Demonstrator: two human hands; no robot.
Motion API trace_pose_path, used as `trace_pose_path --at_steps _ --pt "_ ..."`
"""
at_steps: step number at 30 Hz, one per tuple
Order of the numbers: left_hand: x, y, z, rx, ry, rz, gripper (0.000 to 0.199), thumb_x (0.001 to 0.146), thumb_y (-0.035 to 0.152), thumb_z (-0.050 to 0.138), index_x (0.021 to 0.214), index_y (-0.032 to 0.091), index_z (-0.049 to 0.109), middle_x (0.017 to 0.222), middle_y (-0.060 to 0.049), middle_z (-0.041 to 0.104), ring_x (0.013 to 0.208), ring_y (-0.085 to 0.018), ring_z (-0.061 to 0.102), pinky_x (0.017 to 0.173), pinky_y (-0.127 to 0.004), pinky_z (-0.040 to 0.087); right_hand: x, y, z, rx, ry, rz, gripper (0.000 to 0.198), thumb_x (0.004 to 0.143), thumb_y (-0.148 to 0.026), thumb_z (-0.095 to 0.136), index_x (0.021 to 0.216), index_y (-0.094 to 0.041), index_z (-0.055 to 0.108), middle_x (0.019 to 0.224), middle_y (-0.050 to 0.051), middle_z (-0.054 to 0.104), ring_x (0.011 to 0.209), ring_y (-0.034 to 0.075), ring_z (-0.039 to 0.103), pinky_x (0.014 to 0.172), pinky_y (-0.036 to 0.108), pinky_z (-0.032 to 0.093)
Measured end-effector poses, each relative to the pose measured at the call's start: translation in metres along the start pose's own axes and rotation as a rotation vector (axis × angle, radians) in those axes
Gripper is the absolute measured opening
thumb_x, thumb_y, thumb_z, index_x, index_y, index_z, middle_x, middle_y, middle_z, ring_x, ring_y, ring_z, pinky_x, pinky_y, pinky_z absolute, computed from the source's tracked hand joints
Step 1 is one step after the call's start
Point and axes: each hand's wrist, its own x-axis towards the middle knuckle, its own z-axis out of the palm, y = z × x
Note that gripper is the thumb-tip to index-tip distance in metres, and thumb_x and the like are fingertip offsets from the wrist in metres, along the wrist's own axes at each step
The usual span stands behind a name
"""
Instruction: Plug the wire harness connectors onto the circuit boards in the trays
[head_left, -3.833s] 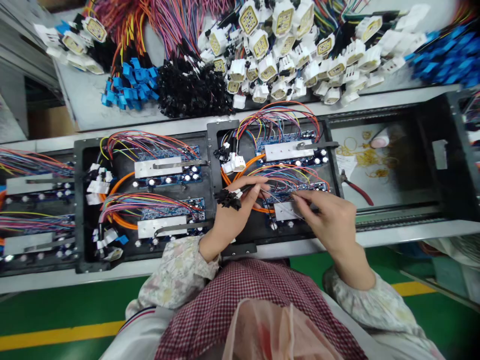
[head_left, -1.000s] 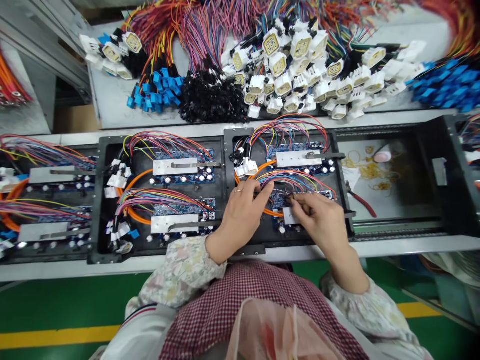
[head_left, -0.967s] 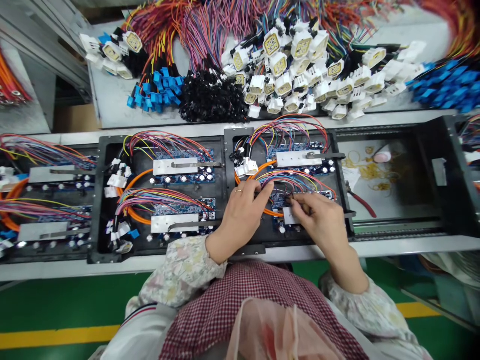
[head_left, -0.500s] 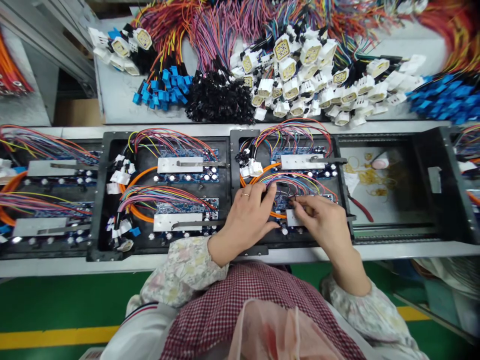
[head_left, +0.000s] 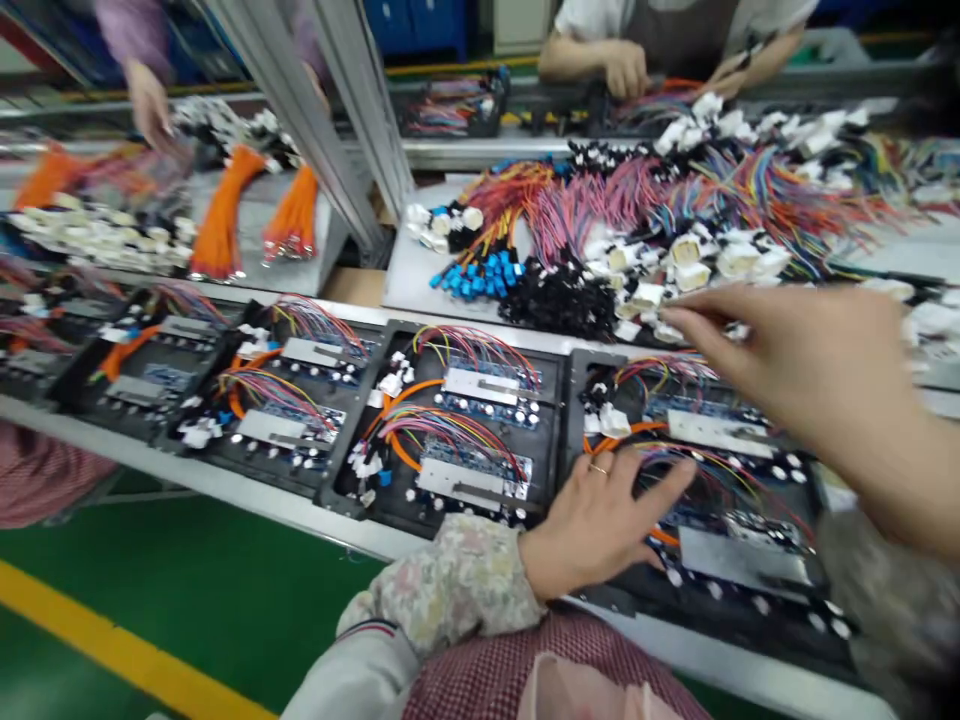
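Observation:
My left hand (head_left: 600,515) lies with its fingers spread on a bundle of coloured wires (head_left: 720,460) in the nearest black tray (head_left: 566,440). Beneath those wires is a blue circuit board with a silver metal plate (head_left: 742,555). My right hand (head_left: 795,370) is raised above the tray's far side, in front of the pile of white connectors (head_left: 739,258). Its thumb and index fingertips come together in a pinch. Motion blurs it, and anything between the tips is hidden. Orange cables (head_left: 637,432) run beside the upper board's plate (head_left: 712,432).
Similar black trays with wired boards (head_left: 480,385) continue to the left. Beyond them lie blue connectors (head_left: 480,275), black connectors (head_left: 559,298) and orange wire bundles (head_left: 229,215). A metal post (head_left: 315,110) rises behind. Co-workers' hands (head_left: 626,70) are across the bench.
My view has swung left and up, bringing more trays and co-workers in. My right hand has risen off the lower board toward the connector pile. The left stays on the wires, fingers more spread.

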Motion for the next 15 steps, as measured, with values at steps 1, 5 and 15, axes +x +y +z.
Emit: trace_pose_path --at_steps 1,5,15 --pt "-0.001 -0.001 0.002 0.010 0.012 0.014 0.100 0.081 0.056 0.073 0.158 0.019 0.021 0.144 -0.019 0.043 0.116 -0.032 0.054 0.098 -0.045 0.047 0.040 -0.015 0.011 -0.057 -0.134 -0.079 0.075 0.096 -0.070 0.022 0.113 -0.019 0.074 0.082 0.009 0.072 0.080 0.019 0.067 0.062 0.033 0.028" --pt "-0.005 -0.004 0.010 0.042 0.008 0.028 0.099 0.080 0.070 0.064 0.156 0.020 0.025 0.143 -0.019 0.043 0.115 -0.032 0.052 0.091 -0.044 0.048 0.164 -0.081 0.069 -0.019 -0.250 -0.265 0.032 0.096 -0.027 0.051 0.121 -0.020 0.071 0.111 0.013 0.073 0.097 0.022 0.066 0.072 0.030 0.039" --pt "-0.007 -0.005 0.010 0.061 0.030 0.049 0.092 0.084 0.076 0.050 0.154 0.020 0.031 0.146 -0.020 0.043 0.118 -0.032 0.051 0.094 -0.043 0.043 0.195 -0.098 0.077 0.203 -0.073 -0.201 0.025 0.098 -0.021 0.047 0.108 -0.015 0.069 0.113 0.012 0.071 0.103 0.022 0.064 0.080 0.030 0.045"
